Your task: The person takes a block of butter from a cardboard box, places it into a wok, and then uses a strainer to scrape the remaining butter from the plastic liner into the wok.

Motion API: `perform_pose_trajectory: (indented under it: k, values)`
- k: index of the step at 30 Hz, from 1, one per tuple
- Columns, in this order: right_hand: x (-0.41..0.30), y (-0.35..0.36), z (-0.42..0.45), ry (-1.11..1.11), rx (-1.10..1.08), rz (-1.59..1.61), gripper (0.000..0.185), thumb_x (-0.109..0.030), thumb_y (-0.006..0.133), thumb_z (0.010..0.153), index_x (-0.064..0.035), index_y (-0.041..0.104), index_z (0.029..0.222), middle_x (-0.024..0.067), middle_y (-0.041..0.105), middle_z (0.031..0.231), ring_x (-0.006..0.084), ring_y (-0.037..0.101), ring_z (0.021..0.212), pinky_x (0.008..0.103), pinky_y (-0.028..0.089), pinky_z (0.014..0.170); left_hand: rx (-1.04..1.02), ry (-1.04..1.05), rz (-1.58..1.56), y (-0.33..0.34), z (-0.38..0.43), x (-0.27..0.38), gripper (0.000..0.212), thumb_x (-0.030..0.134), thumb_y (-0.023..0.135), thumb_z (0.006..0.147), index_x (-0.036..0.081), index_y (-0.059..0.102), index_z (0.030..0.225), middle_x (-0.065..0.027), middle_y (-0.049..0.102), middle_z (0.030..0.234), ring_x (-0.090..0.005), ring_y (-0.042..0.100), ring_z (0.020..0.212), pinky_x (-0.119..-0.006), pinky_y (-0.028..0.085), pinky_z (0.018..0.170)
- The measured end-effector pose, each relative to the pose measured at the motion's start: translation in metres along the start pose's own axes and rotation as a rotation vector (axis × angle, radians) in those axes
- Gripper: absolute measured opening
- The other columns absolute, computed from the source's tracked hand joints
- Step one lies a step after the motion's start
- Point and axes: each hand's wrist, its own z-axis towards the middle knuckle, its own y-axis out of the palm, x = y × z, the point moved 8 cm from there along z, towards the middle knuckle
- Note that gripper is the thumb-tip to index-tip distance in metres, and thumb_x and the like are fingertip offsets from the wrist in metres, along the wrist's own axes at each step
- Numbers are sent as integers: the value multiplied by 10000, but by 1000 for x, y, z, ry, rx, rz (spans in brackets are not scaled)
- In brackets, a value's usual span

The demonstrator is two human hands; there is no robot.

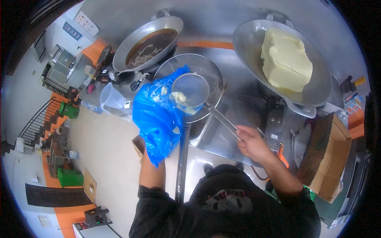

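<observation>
A crumpled blue plastic bag (157, 116) drapes over my left hand, whose fingers it hides; only the left forearm (152, 174) shows beneath. Pale scraps stick to the bag. My right hand (253, 144) grips the metal handle (224, 120) of a small round mesh strainer (193, 84). Its hoop overlaps the bag, and pale, fat-like lumps (179, 97) show at its left side. Below both lies a larger round mesh strainer (221, 89); whether the bag touches it is unclear.
At right, a wok (320, 86) holds a big pale-yellow block of fat (287, 62). Another wok (174, 25) contains dark brown liquid (151, 46). Scissors (137, 84) and a clear plastic jug (113, 98) are at left. An open cardboard box (330, 157) stands right. A person (75, 95) appears far left.
</observation>
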Motion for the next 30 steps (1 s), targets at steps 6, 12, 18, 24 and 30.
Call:
perform_pose_trajectory:
  k: [6, 12, 18, 24, 30]
  values:
    - [-18, 5, -4, 16, -1, -51, 326, -229, 459, 976, -93, 481, 1271, -36, 365, 608, 55, 300, 453, 220, 229, 378, -9, 6, -9, -1, 4, 7, 662, 596, 379, 922, 35, 514, 1245, -128, 596, 1119, -264, 569, 1019, -400, 487, 864]
    - [-19, 1, -4, 8, -40, -77, 307, -219, 458, 976, -92, 486, 1253, -38, 357, 604, 59, 283, 445, 224, 228, 379, -28, -2, -14, 0, 10, 8, 671, 604, 376, 920, 34, 512, 1248, -128, 594, 1123, -265, 567, 1023, -403, 486, 867]
    - [-7, 8, -2, 159, -152, 183, 260, -197, 461, 972, -97, 541, 1199, -58, 352, 591, 34, 254, 422, 204, 197, 359, -43, -27, -21, 7, 12, -1, 681, 613, 372, 918, 34, 509, 1252, -129, 592, 1127, -266, 565, 1028, -405, 484, 870]
    - [-4, 22, 2, 203, -222, 325, 244, -178, 454, 968, -109, 566, 1175, -76, 334, 577, 16, 234, 409, 189, 181, 343, -49, -82, -18, 16, -1, -17, 691, 621, 369, 916, 34, 507, 1255, -129, 590, 1131, -268, 563, 1032, -408, 483, 873]
    - [4, 22, 7, 248, -297, 479, 269, -191, 441, 970, -113, 536, 1209, -80, 316, 574, 16, 226, 400, 184, 178, 339, -61, -89, -34, 19, 8, -15, 701, 629, 366, 914, 34, 504, 1259, -130, 588, 1135, -269, 561, 1037, -410, 481, 876]
